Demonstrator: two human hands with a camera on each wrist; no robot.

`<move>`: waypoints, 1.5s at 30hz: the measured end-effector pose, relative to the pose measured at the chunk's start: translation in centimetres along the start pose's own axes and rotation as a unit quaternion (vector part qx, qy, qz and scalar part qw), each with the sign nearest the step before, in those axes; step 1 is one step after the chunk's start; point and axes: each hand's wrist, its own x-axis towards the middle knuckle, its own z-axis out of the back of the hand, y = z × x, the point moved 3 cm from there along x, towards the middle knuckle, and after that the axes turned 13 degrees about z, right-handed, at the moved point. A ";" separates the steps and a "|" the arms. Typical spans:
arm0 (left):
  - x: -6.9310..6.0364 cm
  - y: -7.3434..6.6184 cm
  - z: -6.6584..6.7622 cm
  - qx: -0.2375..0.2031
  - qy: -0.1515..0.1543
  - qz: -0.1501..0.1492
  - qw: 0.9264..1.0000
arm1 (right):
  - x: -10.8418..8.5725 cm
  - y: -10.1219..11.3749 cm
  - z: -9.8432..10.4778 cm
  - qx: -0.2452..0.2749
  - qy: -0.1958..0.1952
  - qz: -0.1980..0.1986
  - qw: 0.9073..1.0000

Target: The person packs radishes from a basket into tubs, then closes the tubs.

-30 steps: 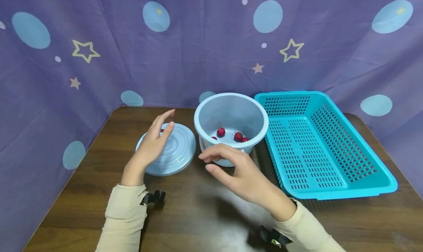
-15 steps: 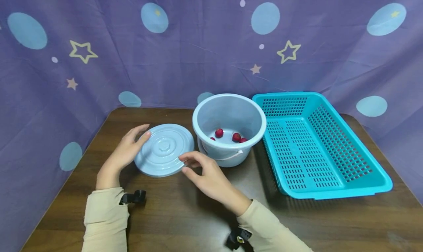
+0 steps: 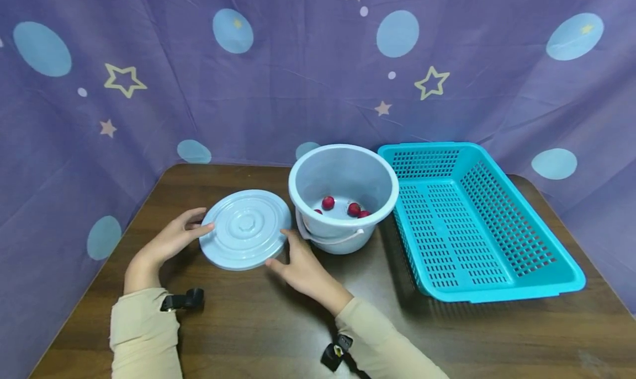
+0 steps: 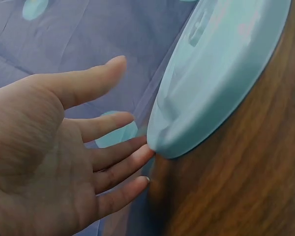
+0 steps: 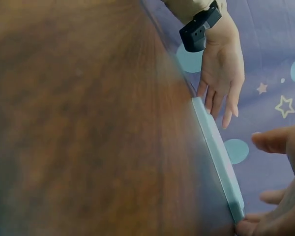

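Observation:
A round pale blue lid (image 3: 245,230) with concentric ridges lies on the wooden table. At its left rim is my left hand (image 3: 171,238), thumb raised and fingers spread; in the left wrist view fingertips (image 4: 146,151) touch the lid's edge. My right hand (image 3: 300,266) is at the opposite side, with thumb and fingers apart near the rim. The right wrist view has fingertips (image 5: 247,227) by the lid's near end. Neither hand grips it. Just right of the lid stands a pale blue bucket (image 3: 343,233) holding several small red balls (image 3: 328,203).
A turquoise slotted basket (image 3: 526,295) sits to the right of the bucket. The bucket's handle (image 3: 338,240) hangs down in front. Behind the wooden table (image 3: 238,324) hangs a purple curtain (image 3: 308,92) with stars and dots.
My left hand has moved left and down from over the lid to its left rim. My right hand has moved left from in front of the bucket to the lid's right side.

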 end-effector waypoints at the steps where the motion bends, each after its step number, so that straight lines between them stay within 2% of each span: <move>1: 0.1 0.1 0.0 0.000 -0.001 -0.002 1.000 | 0.1 -0.2 -0.1 -0.004 0.002 -0.004 1.000; 8: 0.3 0.9 0.1 0.012 0.006 -0.014 1.000 | 1.7 -0.9 -0.9 -0.032 0.006 0.018 0.999; 13: 0.5 1.4 0.4 0.074 -0.005 -0.018 0.997 | 2.8 -1.4 -1.5 -0.059 0.014 0.025 0.998; 16: 0.7 1.7 0.9 0.113 -0.012 -0.009 0.993 | 3.4 -1.6 -1.5 -0.057 0.024 0.020 0.998; 19: 0.9 2.0 1.3 0.128 -0.010 -0.001 0.992 | 4.0 -1.9 -1.7 -0.042 0.031 0.012 0.999; 25: 0.8 2.6 1.5 0.112 0.003 -0.013 0.994 | 4.7 -2.0 -2.1 -0.035 0.043 -0.046 0.997; 27: 0.7 2.8 1.6 0.106 0.004 -0.019 0.994 | 4.9 -1.9 -2.2 -0.035 0.039 -0.052 0.997; 31: 0.4 3.2 1.9 0.096 0.004 -0.029 0.995 | 5.0 -1.9 -2.3 -0.036 0.022 -0.040 0.998; 38: -0.4 3.4 1.9 0.035 0.009 -0.071 0.997 | 5.0 -1.8 -2.2 0.001 -0.013 0.006 1.000; 42: -1.2 3.8 2.2 0.036 -0.003 -0.084 0.996 | 4.9 -1.2 -2.0 0.016 -0.012 0.008 1.000; 45: -2.2 4.1 2.5 0.043 -0.027 -0.086 0.995 | 4.3 -0.1 -1.5 -0.010 0.007 0.007 1.000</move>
